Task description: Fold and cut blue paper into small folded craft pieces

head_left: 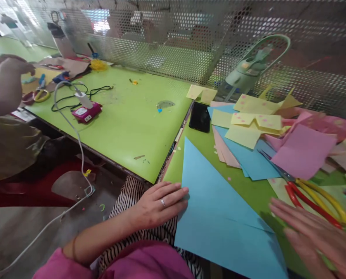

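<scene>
Head view: left hand (160, 204) lies flat, fingers released, on the nine-o'clock edge of the blue folded paper (216, 217) on the green table (248, 190). Right hand (315, 238) is blurred, its fingers spread and empty, at four o'clock beside the red-and-yellow scissors (315, 199).

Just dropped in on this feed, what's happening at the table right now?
A person sits at a green table with a triangular blue paper lying flat before them. Their left hand rests open on its left edge; the right hand, blurred, is open near its right corner, beside the scissors. Loose coloured sheets and a black phone lie behind. At far left is another person's hand.
</scene>
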`<state>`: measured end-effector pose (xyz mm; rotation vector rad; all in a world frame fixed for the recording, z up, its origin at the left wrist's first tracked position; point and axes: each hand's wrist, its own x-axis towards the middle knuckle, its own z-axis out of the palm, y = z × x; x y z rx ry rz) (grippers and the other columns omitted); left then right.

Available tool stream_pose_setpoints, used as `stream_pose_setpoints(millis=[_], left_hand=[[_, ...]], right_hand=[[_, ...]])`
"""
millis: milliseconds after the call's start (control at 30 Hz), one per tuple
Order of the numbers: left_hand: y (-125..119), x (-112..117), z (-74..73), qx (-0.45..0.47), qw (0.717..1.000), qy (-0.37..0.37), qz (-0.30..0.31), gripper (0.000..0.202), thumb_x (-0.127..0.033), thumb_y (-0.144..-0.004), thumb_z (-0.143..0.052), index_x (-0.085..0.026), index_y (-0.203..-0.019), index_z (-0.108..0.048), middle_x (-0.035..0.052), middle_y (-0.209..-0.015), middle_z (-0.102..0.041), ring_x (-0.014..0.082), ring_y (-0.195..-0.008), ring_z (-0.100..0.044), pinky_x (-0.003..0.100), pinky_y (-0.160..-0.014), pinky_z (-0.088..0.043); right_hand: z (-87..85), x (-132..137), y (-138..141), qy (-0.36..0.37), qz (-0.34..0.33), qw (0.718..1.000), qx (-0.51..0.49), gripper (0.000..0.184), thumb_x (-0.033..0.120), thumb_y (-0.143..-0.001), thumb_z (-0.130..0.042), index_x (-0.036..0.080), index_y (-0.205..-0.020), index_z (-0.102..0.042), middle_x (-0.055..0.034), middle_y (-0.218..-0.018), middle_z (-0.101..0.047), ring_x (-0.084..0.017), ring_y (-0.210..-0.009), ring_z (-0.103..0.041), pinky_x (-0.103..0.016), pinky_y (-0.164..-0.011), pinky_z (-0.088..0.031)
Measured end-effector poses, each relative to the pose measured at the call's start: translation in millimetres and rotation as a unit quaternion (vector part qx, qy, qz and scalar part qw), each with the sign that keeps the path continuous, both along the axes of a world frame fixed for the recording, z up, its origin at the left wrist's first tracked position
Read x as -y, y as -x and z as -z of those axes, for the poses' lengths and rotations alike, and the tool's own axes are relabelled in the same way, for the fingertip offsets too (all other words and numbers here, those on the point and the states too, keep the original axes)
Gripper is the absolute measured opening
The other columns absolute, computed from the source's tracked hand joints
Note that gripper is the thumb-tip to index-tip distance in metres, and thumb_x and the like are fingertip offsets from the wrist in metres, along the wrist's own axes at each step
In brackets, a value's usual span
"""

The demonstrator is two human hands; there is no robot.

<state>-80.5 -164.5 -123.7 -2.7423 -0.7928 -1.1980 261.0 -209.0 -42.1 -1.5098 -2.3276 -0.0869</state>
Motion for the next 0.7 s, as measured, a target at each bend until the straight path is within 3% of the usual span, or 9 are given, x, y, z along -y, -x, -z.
stream_pose_setpoints(millis=[67, 167, 267, 400, 533, 700], left_hand=[[-2.1, -0.9, 1.6, -0.007, 1.000, 0.009, 0.006, 0.026, -0.017, -0.097, -0.050, -0.017, -0.119, -0.062, 0.0054, -0.129, -0.065, 0.0178, -0.130, -0.051, 0.036, -0.116, -0.033], [-4.3, -1.5, 2.0, -0.021, 1.000, 0.010, 0.000, 0.029, -0.018, -0.098, -0.048, -0.018, -0.124, -0.060, 0.0023, -0.129, -0.065, 0.0148, -0.126, -0.054, 0.035, -0.118, -0.029], [-6.1, -2.3, 0.6, -0.014, 1.000, -0.003, -0.011, 0.026, -0.018, -0.096, -0.051, -0.020, -0.119, -0.064, 0.0005, -0.128, -0.066, 0.0149, -0.123, -0.057, 0.033, -0.118, -0.029], [-9.4, -4.2, -0.3, 0.021, 1.000, -0.015, -0.018, 0.022, -0.018, -0.095, -0.053, -0.020, -0.112, -0.067, 0.0009, -0.124, -0.068, 0.0142, -0.120, -0.059, 0.030, -0.113, -0.035], [-12.5, -5.3, 0.8, 0.060, 0.998, -0.006, -0.025, 0.020, -0.019, -0.095, -0.054, -0.020, -0.107, -0.069, -0.0002, -0.121, -0.070, 0.0127, -0.118, -0.059, 0.028, -0.112, -0.036], [-11.6, -5.8, 2.8, 0.046, 0.999, 0.006, 0.007, 0.024, -0.018, -0.096, -0.050, -0.016, -0.111, -0.068, 0.0048, -0.123, -0.068, 0.0161, -0.120, -0.058, 0.030, -0.108, -0.042]], right_hand=[[-4.7, -16.9, 30.7, -0.014, -0.100, 0.994, 0.050, 0.057, 0.039, -0.093, -0.044, 0.034, -0.150, -0.034, -0.0044, -0.142, -0.054, -0.029, -0.127, -0.053, -0.049, -0.106, -0.045], [-1.4, -50.8, 79.0, 0.034, -0.167, 0.981, 0.088, 0.069, 0.048, -0.095, -0.043, 0.027, -0.155, -0.018, -0.0069, -0.151, -0.044, -0.028, -0.136, -0.044, -0.048, -0.110, -0.041], [11.5, -90.1, 106.2, 0.055, -0.183, 0.978, 0.081, 0.073, 0.054, -0.097, -0.034, 0.024, -0.156, -0.004, -0.0112, -0.158, -0.030, -0.029, -0.143, -0.030, -0.053, -0.114, -0.032], [30.2, -131.6, 108.6, 0.082, -0.171, 0.977, 0.099, 0.073, 0.058, -0.097, -0.025, 0.024, -0.156, 0.002, -0.0146, -0.159, -0.025, -0.030, -0.145, -0.024, -0.059, -0.115, -0.024], [38.0, -144.1, 105.3, 0.098, -0.160, 0.977, 0.103, 0.072, 0.057, -0.098, -0.024, 0.023, -0.156, 0.001, -0.0156, -0.158, -0.026, -0.029, -0.145, -0.025, -0.058, -0.114, -0.027], [33.0, -148.3, 116.8, 0.047, -0.139, 0.982, 0.123, 0.078, 0.066, -0.092, -0.033, 0.017, -0.153, -0.021, -0.0189, -0.144, -0.049, -0.033, -0.134, -0.044, -0.061, -0.112, -0.025]])
